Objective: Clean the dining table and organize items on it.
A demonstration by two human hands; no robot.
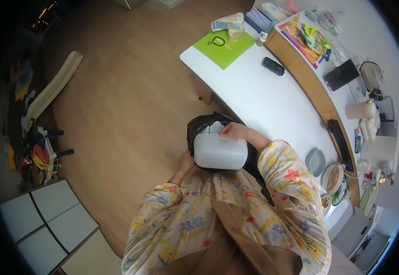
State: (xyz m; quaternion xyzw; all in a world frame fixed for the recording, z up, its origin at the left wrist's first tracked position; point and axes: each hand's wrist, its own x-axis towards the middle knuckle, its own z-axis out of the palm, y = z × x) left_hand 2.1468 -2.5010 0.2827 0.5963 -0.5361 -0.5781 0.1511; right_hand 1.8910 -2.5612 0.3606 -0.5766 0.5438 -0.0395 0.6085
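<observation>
A white rounded plastic lid [220, 152], apparently of a small waste bin, is in front of my body. A black plastic bag [196, 125] surrounds its far side and left edge. Crumpled white paper or tissue [215, 127] shows inside the bag, beyond the lid. My right hand [235, 131] grips the lid's far edge with bent fingers. At the left side, my left hand [186, 161] holds the bin or bag low down; its fingertips are hidden beneath.
To the right stands a white desk [254, 92] whose corner juts toward the floor. It bears a green folder [225, 51], a black case [273, 66], a grey bowl [315, 162] and a bowl of food [333, 178]. White-fronted cabinet [62, 202] at lower left.
</observation>
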